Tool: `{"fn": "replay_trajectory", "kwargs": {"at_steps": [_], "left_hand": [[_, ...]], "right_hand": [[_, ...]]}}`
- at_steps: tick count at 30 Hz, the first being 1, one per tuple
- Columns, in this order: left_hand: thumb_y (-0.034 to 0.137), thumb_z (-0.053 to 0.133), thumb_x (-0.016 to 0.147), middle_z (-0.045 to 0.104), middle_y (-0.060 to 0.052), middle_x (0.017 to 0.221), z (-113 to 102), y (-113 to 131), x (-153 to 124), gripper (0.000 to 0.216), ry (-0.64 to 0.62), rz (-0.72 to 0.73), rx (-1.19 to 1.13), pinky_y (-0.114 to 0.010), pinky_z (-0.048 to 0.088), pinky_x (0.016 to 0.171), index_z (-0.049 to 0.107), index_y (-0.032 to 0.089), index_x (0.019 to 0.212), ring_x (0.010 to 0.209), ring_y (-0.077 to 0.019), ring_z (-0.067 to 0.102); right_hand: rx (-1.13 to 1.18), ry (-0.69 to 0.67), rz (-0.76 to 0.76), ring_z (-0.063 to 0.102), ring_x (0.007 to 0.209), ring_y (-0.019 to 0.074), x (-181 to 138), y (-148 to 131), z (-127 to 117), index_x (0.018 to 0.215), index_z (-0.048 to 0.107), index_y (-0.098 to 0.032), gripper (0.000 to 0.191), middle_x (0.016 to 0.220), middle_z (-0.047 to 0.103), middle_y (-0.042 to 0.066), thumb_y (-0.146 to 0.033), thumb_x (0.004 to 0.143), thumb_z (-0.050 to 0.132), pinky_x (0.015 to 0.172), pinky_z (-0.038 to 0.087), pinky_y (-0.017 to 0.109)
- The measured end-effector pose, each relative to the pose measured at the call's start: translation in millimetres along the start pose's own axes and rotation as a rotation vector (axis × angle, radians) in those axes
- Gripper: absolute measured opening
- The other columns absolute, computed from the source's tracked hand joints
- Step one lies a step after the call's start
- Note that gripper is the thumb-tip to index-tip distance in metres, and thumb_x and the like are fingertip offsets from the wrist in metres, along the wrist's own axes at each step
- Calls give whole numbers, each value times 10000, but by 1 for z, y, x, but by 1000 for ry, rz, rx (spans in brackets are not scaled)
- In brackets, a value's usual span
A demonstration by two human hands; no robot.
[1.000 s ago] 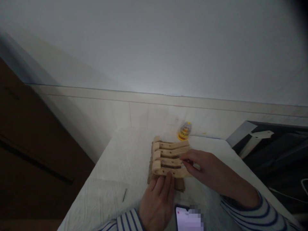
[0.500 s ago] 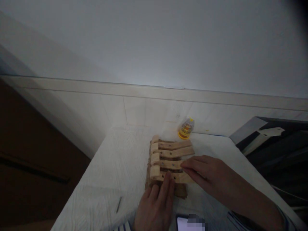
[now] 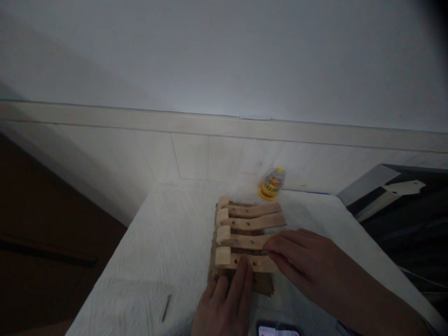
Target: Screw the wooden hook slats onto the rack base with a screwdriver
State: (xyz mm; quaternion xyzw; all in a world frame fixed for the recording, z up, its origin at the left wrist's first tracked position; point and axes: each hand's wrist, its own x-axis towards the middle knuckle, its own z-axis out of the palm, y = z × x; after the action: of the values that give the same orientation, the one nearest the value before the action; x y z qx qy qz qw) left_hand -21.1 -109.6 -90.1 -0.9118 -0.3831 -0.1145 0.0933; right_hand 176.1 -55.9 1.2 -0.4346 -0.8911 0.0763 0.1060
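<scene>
Four slats [image 3: 255,223] sit on the brown board [image 3: 265,283], mid-table [image 3: 140,261]. Your left hand [image 3: 224,305] has two fingers side by side, tips on the nearest slat [image 3: 264,264]; thumb hidden, can't tell if clamped. Your right hand [image 3: 304,256] has fingers bunched at the next slat's [image 3: 243,241] right end (grip unclear). Bottle [image 3: 272,185] behind, metal pin [image 3: 166,308] left, phone [image 3: 266,330] near you.
</scene>
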Motion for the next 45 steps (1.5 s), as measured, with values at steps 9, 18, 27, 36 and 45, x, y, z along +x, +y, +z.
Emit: {"fn": "replay_trajectory", "kwargs": {"at_steps": [9, 18, 27, 36, 45], "left_hand": [[127, 325, 884, 516, -120, 1283, -6, 0, 5, 401, 11, -1, 87, -261, 530, 573, 550, 74, 1211, 709, -180, 614], [186, 344, 909, 551, -118, 1239, -7, -2, 5, 374, 15, 9, 53, -242, 539, 538, 580, 80, 1179, 682, -171, 639], [231, 475, 846, 520, -125, 1269, -8, -3, 8, 394, -30, -2, -4, -252, 546, 529, 556, 82, 1202, 687, -184, 643], [188, 496, 814, 489, -126, 1298, -5, -1, 3, 426, -31, -40, -43, -290, 562, 620, 530, 88, 1227, 748, -203, 645], [184, 515, 813, 491, -140, 1295, -5, 0, 4, 425, -32, -36, -46, -289, 561, 580, 531, 79, 1225, 709, -200, 637]], "right_hand": [[0, 6, -18, 619, 760, 182, 1, -3, -1, 912, 613, -217, 203, 857, 663, 22, -114, 847, 450, 694, 501, 351], [36, -17, -14, 610, 718, 183, 5, -5, 2, 861, 593, -210, 169, 793, 654, -3, -84, 831, 484, 677, 482, 368], [42, -20, -30, 622, 699, 185, 6, -9, 2, 805, 611, -213, 182, 763, 663, -9, -46, 778, 544, 679, 490, 362], [8, 17, -55, 643, 719, 209, 6, -11, 10, 816, 630, -196, 189, 778, 688, 10, -32, 747, 566, 692, 502, 395], [-2, -1, -48, 642, 708, 212, 6, -14, 13, 758, 630, -197, 178, 756, 688, 4, -26, 718, 600, 685, 499, 389]]}}
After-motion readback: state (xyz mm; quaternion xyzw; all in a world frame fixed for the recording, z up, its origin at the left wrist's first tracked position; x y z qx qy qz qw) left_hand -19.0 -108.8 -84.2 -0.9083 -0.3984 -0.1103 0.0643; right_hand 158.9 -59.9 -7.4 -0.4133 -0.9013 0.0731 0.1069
